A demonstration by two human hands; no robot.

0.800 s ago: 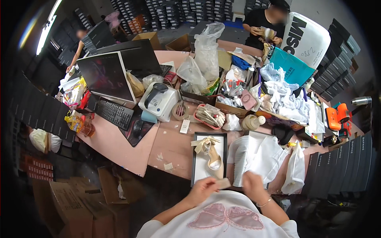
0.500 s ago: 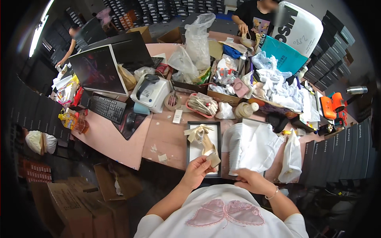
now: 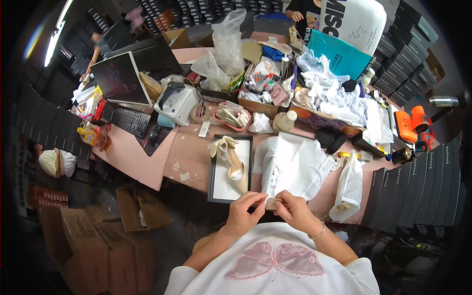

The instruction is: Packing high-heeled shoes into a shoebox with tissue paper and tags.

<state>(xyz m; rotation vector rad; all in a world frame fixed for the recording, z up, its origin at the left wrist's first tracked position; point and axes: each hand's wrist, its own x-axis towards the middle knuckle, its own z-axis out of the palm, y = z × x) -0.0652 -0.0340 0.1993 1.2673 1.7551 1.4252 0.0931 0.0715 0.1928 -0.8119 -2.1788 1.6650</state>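
Note:
Both of my hands are close together at the table's near edge, pinching a small beige squarish piece (image 3: 271, 203) between them. My left hand (image 3: 245, 210) grips its left side with thumb and fingertips. The right side is pinched by my right hand (image 3: 296, 211). Just beyond my left hand, a beige high-heeled shoe (image 3: 236, 169) with a bow lies in a dark shoe box (image 3: 211, 184) with a white inside. Right of that box, white tissue paper (image 3: 298, 167) is spread out in a box beyond my right hand.
A white tissue-wrapped bundle (image 3: 348, 189) lies to the right, by stacked dark shoe boxes (image 3: 408, 191). Farther back are a red basket (image 3: 232, 117), a white bottle (image 3: 285, 120), a label printer (image 3: 177, 104), a keyboard (image 3: 130, 121) and a monitor (image 3: 120, 78). A person's hand (image 3: 295, 16) shows across the table.
My right hand has come over to the beige piece, and both hands now pinch it. The piece has moved away from above the shoe, which now shows more fully. The view has shifted.

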